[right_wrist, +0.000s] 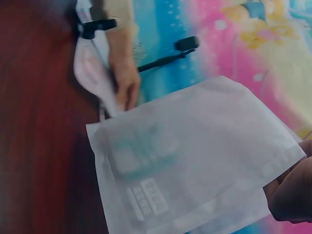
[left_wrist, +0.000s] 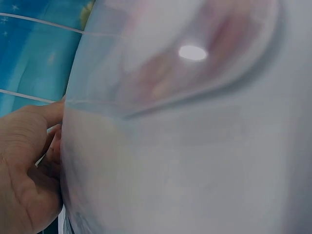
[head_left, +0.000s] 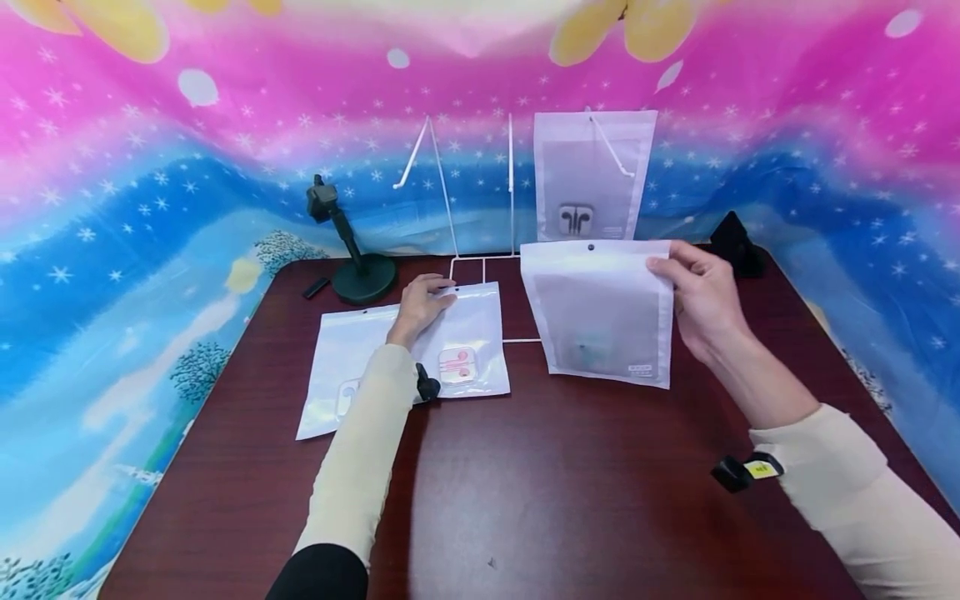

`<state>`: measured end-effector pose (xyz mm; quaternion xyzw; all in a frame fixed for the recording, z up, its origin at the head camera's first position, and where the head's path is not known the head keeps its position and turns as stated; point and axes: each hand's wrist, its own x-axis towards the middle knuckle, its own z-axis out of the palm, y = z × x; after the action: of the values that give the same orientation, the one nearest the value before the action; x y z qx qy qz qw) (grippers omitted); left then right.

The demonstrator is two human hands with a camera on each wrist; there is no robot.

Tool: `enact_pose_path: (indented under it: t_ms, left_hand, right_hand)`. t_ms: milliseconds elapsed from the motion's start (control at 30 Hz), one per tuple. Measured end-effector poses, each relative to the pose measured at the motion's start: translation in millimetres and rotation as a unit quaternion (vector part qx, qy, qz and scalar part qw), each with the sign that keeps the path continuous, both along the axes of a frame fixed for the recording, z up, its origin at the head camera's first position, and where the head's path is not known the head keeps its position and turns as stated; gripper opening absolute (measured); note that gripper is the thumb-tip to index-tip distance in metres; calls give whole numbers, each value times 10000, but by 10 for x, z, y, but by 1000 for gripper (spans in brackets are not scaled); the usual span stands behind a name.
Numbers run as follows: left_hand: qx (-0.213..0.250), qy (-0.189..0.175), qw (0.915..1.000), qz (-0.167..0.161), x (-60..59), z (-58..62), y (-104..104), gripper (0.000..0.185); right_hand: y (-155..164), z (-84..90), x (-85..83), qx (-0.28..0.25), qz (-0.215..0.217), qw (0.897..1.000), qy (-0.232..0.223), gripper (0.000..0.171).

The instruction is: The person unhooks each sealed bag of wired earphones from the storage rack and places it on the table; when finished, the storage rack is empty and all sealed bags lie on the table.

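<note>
I take the white wire rack (head_left: 480, 208) at the back of the table (head_left: 562, 500) as my landmark. My right hand (head_left: 701, 304) pinches the top right corner of a frosted pouch (head_left: 600, 312), lifted just in front of the rack, right of its centre; another pouch (head_left: 592, 175) already hangs on the rack's right hook. My left hand (head_left: 422, 304) rests with relaxed fingers on the flat pouches (head_left: 408, 350) lying in front of the rack to the left; the left wrist view is too blurred to say whether it pinches one. To do this well, I'd keep the lifted pouch level, grip near its top hole, and line that hole with a free hook.
</note>
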<state>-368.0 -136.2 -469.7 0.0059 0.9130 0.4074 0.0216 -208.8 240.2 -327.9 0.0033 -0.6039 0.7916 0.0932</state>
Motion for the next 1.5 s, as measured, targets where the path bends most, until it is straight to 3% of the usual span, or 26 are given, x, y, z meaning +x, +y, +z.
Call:
enact_pose_path:
  t_ms: [200, 367, 600, 767, 1033, 1500]
  left_hand:
    - [-4, 93, 10000, -23, 14, 0, 12, 33]
    - [-13, 92, 9999, -48, 12, -19, 5, 34]
    - [-3, 150, 9999, -10, 16, -19, -2, 33]
    - [25, 187, 9998, -65, 22, -15, 8, 33]
    - [25, 125, 9999, 4, 3, -17, 13, 32]
    - [-5, 125, 9999, 52, 21, 3, 33, 32]
  right_hand:
    - [46, -258, -192, -63, 82, 9979, -634, 12]
    - [112, -493, -411, -52, -163, 9944, -1041, 7]
    - [154, -811, -690, 480, -249, 9857, -1596, 19]
    - [141, -999, -820, 432, -420, 9809, -1847, 16]
    - [104, -1120, -1008, 1008, -688, 9684, -2177, 47]
    - [162, -1213, -1120, 1540, -171, 9629, -2211, 54]
